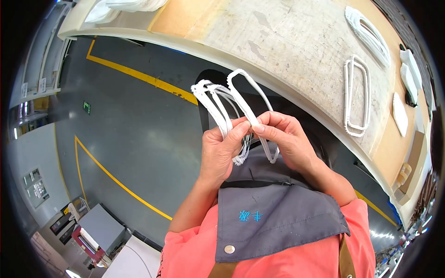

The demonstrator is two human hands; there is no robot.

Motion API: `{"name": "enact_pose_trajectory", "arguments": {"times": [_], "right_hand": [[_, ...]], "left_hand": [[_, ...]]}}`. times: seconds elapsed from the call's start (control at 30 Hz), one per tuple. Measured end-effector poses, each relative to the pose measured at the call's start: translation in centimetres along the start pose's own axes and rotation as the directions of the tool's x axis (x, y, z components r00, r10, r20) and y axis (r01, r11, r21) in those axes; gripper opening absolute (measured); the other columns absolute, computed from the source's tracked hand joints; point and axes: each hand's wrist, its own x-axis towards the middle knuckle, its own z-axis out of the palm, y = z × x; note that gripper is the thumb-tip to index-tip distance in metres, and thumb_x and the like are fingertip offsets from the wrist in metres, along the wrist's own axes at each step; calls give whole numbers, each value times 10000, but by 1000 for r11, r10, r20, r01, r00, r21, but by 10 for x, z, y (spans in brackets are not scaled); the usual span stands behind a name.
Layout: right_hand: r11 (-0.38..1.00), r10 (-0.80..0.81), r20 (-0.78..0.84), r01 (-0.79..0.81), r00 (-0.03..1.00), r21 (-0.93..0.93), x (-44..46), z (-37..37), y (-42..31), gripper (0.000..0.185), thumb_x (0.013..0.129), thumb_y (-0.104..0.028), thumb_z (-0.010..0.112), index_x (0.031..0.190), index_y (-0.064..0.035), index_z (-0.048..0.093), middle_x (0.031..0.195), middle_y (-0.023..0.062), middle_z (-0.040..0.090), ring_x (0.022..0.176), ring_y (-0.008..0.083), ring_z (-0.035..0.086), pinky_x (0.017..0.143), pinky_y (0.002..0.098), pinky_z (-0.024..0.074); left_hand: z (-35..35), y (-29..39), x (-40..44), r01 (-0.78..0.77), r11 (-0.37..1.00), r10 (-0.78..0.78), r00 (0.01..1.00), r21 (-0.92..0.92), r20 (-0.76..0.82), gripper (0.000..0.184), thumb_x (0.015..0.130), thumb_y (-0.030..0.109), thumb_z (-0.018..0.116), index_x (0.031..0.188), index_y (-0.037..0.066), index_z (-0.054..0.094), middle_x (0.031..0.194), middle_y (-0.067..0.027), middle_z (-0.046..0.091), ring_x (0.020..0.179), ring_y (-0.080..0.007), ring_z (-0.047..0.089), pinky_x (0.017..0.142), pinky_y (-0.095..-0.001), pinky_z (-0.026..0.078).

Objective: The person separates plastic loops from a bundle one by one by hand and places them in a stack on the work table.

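My left hand (221, 150) is closed around a bundle of white looped strips (215, 109), which stick out above and below the fingers. Beside it, my right hand (280, 136) pinches a single white loop (243, 99) between thumb and fingers. The fingertips of both hands meet at the lower part of this loop. Both hands are in front of my body, over the grey apron (278, 220). Thin strands hang beneath the left fingers.
A worktable (287, 41) curves across the top and right. On it lie white rectangular loops (357, 95), a stack of white oval loops (367, 34), white pieces (400, 115) and a tape roll (404, 173). Yellow lines (123, 178) mark the grey floor; a machine (88, 243) stands lower left.
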Motion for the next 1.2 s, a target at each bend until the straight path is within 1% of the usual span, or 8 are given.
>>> {"name": "enact_pose_trajectory", "arguments": {"times": [0.27,0.37,0.57,0.67,0.77,1.03,1.13,1.2], "right_hand": [[995,21,-10,-21,1000,-97,-3,-1,1,134,885,-177,640,866,-44,632,765,-36,568,727,31,484,615,203,379],[723,-438,15,363,899,-588,-1,-1,10,125,878,-152,643,867,-30,623,742,-26,556,713,44,504,618,209,394],[776,-498,-211,323,841,-541,-10,-12,-13,110,892,-120,622,866,-15,597,759,-25,552,686,28,469,619,182,382],[976,-177,-193,147,965,-162,-6,-4,-4,135,905,-169,624,877,-39,602,785,-50,562,709,13,463,627,176,376],[996,-38,-91,31,995,-82,-3,-4,2,160,909,-196,621,903,-37,614,827,-46,580,732,15,474,648,179,384],[993,-90,-59,85,994,-77,-2,-2,9,197,937,-231,578,943,-35,600,882,-3,622,814,46,523,736,208,411],[980,-165,-71,171,984,101,2,-9,9,182,961,-236,514,943,-61,563,921,41,652,852,87,568,805,256,425],[894,-104,-103,138,989,426,1,-17,-5,144,949,-212,516,936,-73,553,843,22,619,795,113,582,795,283,452]], "left_hand": [[3,1,-1,-106,983,111,994,149,-25,182,866,100,655,994,-27,683,723,25,616,570,5,435,498,-169,327],[7,-11,5,-285,915,312,949,286,-53,139,856,78,643,947,-22,678,660,50,555,506,16,342,450,-177,245],[-10,-13,16,-152,970,188,965,191,-183,113,868,89,645,915,-9,678,730,43,592,601,1,444,529,-166,340],[0,-16,13,-106,983,128,981,152,-144,132,875,98,636,952,-7,654,773,21,613,629,-9,479,556,-171,365],[2,-17,12,-74,993,77,997,90,-27,137,896,93,601,968,-17,640,860,-34,648,758,-63,566,687,-202,446],[7,-27,13,-189,958,193,981,217,2,263,982,216,489,965,-14,614,862,-39,640,794,-78,570,731,-232,455],[4,-16,14,-51,971,43,998,-235,-40,209,995,226,434,936,56,539,709,22,484,689,-89,506,809,-306,468],[-11,-6,17,90,840,-43,994,-535,99,211,1008,219,387,951,61,515,632,37,362,515,-61,350,527,-223,402]]}}
